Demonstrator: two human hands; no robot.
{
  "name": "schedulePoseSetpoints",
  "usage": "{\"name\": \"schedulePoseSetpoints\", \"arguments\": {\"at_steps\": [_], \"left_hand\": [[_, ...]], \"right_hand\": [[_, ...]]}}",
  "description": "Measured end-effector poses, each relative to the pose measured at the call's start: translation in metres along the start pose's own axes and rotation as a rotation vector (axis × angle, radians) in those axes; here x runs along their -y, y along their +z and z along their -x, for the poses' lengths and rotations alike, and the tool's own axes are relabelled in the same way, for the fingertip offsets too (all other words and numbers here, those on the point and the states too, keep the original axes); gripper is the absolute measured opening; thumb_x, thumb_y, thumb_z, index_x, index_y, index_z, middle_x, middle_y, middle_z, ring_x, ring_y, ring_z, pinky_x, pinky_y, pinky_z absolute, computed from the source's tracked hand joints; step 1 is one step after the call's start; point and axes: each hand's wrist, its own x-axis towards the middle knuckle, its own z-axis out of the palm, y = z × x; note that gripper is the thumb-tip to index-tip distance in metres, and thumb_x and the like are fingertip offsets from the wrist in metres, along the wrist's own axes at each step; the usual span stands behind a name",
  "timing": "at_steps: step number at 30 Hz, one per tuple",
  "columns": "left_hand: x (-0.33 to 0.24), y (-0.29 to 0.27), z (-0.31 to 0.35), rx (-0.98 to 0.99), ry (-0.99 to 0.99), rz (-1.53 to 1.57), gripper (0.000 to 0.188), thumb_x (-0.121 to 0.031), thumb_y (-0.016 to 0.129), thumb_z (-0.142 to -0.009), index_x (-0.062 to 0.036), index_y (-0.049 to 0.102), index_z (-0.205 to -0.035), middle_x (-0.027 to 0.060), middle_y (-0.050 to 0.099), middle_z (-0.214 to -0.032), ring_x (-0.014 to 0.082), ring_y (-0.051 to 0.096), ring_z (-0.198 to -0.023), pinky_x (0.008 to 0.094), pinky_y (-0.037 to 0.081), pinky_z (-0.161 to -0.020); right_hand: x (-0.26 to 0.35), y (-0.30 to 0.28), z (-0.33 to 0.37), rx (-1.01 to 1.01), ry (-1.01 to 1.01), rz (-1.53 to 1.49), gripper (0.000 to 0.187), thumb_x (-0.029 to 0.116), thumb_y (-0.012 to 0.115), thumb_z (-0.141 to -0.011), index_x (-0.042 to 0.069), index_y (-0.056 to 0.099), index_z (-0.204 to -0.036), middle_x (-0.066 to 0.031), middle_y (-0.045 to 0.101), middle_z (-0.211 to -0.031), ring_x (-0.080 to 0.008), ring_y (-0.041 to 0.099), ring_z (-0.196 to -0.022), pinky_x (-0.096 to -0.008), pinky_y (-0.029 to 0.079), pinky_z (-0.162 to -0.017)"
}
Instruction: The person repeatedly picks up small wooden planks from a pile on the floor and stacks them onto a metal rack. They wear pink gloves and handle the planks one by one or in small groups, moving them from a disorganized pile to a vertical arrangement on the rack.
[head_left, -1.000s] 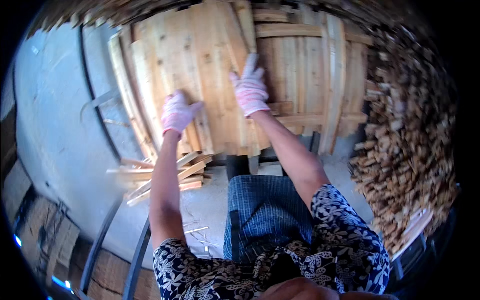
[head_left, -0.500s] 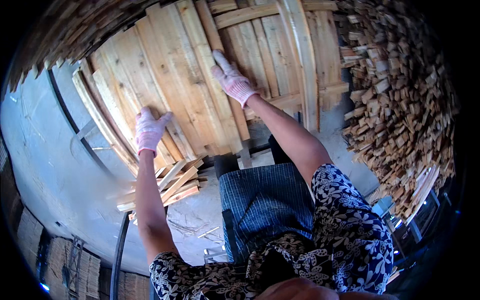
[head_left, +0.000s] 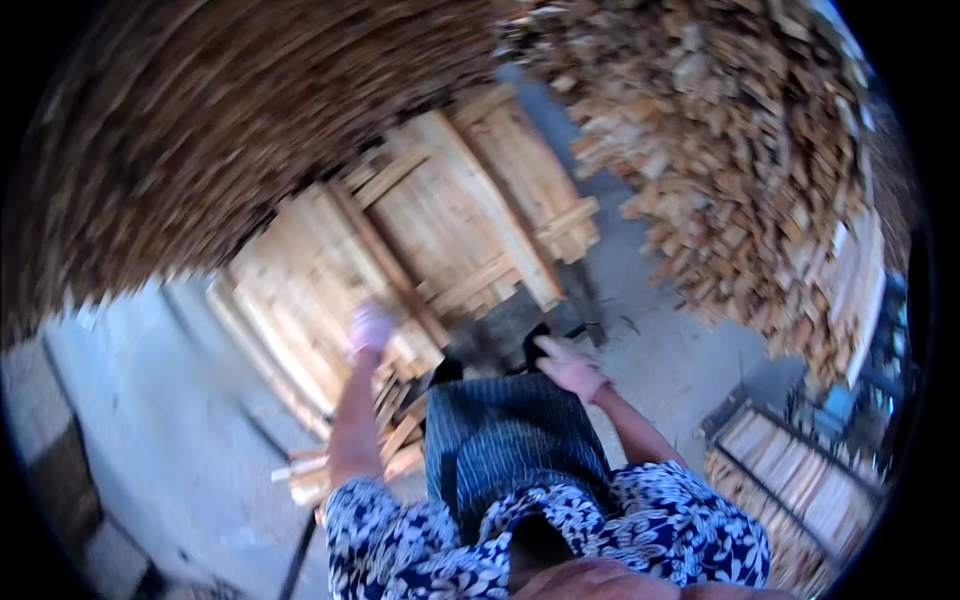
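Observation:
Pale wooden boards (head_left: pixel 300 285) lie side by side in a flat panel in front of me, and a raised lengthwise plank (head_left: pixel 490 205) crosses the panel's right part. My left hand (head_left: pixel 372 328), in a pale pinkish work glove, is over the near edge of the boards. Motion smears its fingers, and whether it touches the wood is unclear. Drawn back beside my dark blue apron (head_left: pixel 510 430), my gloved right hand (head_left: pixel 570 370) is off the boards. Its fingers look stretched and apart, with nothing visible in them.
Stacked wood pieces form a high pile (head_left: pixel 740 190) on the right and another stack (head_left: pixel 230 130) along the far side. Loose wood strips (head_left: pixel 400 440) lie below the panel's near left corner. A metal-framed crate of slats (head_left: pixel 790 470) stands at the lower right.
My right hand has left the boards and come back near my apron. The view has swung, so the panel appears lower and farther away. My left hand remains over the boards.

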Motion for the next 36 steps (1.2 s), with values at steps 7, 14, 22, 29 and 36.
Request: {"name": "schedulePoseSetpoints", "arguments": {"at_steps": [7,14,22,29,36], "left_hand": [[-0.310,0.028,0.082,0.422,0.218,0.433,0.047,-0.033,0.067,-0.090,0.0010,0.062,-0.123,0.0238,0.064,-0.124,0.0362,0.062,-0.118,0.0420,0.050,-0.100],[-0.406,0.013,0.155,0.606,0.294,0.384,0.058,-0.040,0.067,-0.087,-0.0057,0.056,-0.133,0.0245,0.061,-0.130,0.0406,0.059,-0.122,0.0439,0.048,-0.102],[-0.318,0.041,0.112,0.071,-0.158,0.693,0.055,-0.041,0.070,-0.087,-0.0020,0.062,-0.125,0.0249,0.067,-0.122,0.0390,0.063,-0.116,0.0435,0.051,-0.098],[-0.254,0.124,0.147,0.125,-0.468,1.051,0.043,-0.034,0.069,-0.091,-0.0031,0.059,-0.120,0.0143,0.069,-0.102,0.0271,0.065,-0.092,0.0369,0.052,-0.078],[-0.163,0.257,0.173,-0.017,-0.437,2.812,0.053,-0.066,0.050,-0.095,-0.0128,0.057,-0.096,0.0044,0.056,-0.077,0.0284,0.058,-0.085,0.0483,0.046,-0.086]], "right_hand": [[-0.099,-0.055,0.119,-0.168,0.378,0.001,0.056,0.037,0.054,-0.097,0.010,0.049,-0.145,-0.0259,0.059,-0.132,-0.0419,0.055,-0.124,-0.0441,0.044,-0.103],[-0.150,-0.068,0.114,-0.266,0.085,-0.145,0.056,0.039,0.054,-0.097,0.014,0.049,-0.146,-0.0252,0.058,-0.133,-0.0411,0.057,-0.119,-0.0443,0.045,-0.101],[-0.074,-0.103,0.017,-0.048,-0.081,-0.130,0.052,0.041,0.054,-0.097,0.012,0.054,-0.140,-0.0243,0.058,-0.135,-0.0428,0.055,-0.123,-0.0465,0.044,-0.105],[-0.023,-0.092,-0.192,-0.084,-0.233,0.154,0.043,0.042,0.052,-0.097,0.011,0.056,-0.127,-0.0234,0.061,-0.128,-0.0441,0.060,-0.114,-0.0517,0.050,-0.095],[0.045,-0.066,-0.294,-0.483,0.022,0.510,0.059,0.053,0.067,-0.087,0.010,0.049,-0.124,-0.0241,0.055,-0.122,-0.0433,0.055,-0.116,-0.0527,0.047,-0.098]]}}
